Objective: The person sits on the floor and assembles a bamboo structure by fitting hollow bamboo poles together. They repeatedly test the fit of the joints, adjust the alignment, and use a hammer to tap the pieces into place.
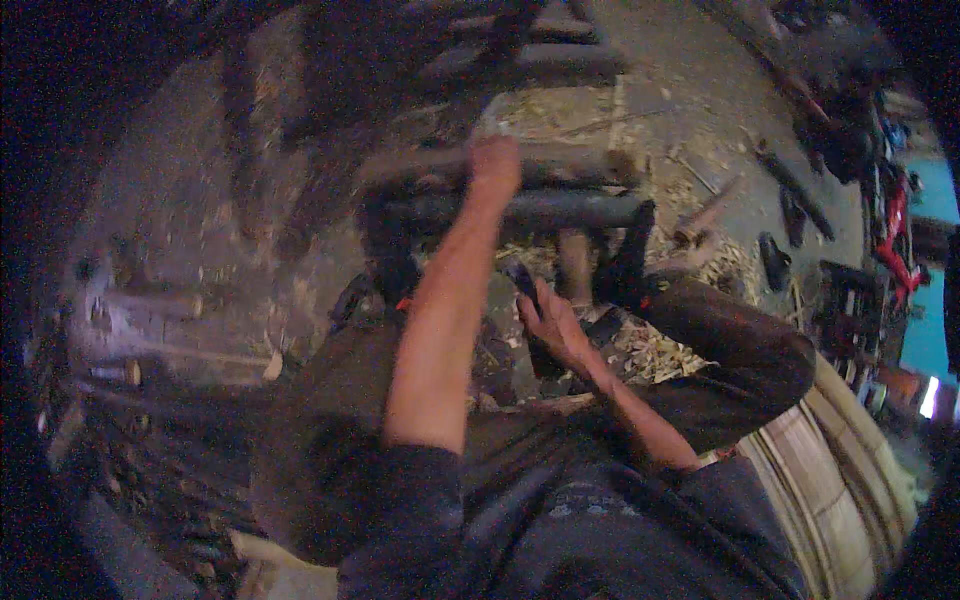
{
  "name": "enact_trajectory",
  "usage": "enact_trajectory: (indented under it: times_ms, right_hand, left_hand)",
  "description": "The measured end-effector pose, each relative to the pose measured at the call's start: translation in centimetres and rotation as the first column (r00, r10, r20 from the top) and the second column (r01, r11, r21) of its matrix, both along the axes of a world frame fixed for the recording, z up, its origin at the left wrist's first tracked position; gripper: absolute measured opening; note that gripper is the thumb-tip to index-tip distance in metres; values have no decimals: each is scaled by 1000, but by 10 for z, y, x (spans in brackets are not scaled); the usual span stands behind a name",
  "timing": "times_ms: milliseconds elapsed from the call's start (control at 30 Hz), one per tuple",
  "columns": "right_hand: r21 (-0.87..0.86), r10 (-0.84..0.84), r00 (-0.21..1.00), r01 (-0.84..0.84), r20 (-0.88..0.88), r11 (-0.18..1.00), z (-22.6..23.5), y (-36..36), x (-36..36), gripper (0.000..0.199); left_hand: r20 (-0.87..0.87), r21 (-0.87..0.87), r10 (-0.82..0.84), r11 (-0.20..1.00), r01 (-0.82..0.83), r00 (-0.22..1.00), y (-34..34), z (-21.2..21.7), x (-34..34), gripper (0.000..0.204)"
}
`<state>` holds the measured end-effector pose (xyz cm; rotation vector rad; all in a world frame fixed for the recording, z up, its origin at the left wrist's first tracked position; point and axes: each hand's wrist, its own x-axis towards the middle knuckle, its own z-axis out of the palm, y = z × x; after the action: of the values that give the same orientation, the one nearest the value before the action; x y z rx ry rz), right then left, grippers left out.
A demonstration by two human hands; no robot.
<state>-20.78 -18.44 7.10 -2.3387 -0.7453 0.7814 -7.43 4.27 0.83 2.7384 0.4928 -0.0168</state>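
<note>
My left hand is stretched forward over a thick brown wooden bar that lies crosswise in front of me. Its fingers are blurred, and a pale smear shows just beyond them. Parallel to the wooden bar, on its near side, runs a dark rounded bar. Lower and to the right, my right hand is closed around a dark, narrow tool that points up and forward. Dimness and blur hide the tool's exact kind. Pale wood shavings lie between my legs below that hand.
More shavings and wood scraps litter the floor ahead and to the right. A dark upright post stands beside my right knee. Pale striped cloth is at lower right. Red and dark items line the far right, by a turquoise surface.
</note>
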Motion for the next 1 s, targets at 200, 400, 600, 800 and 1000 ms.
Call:
enact_trajectory:
  times_ms: [200,400,600,800,1000]
  right_hand:
    - [23,-158,987,159,-21,987,-33,-64,-7,64]
    - [120,-110,993,114,-41,986,-33,-55,-11,76]
    - [4,-201,975,202,-93,979,4,-37,10,79]
    - [-202,164,979,-138,121,970,84,-78,88,64]
    - [-151,410,912,-400,35,904,158,-129,153,50]
  left_hand:
    - [-181,112,3,994,18,984,96,-14,-58,73]
    - [-109,243,217,952,-186,970,125,-19,-122,78]
    - [300,-8,-68,997,73,951,41,10,-67,64]
    - [433,-373,-520,640,672,736,-107,90,-39,59]
    - [212,-834,-636,278,477,742,-186,152,-22,71]
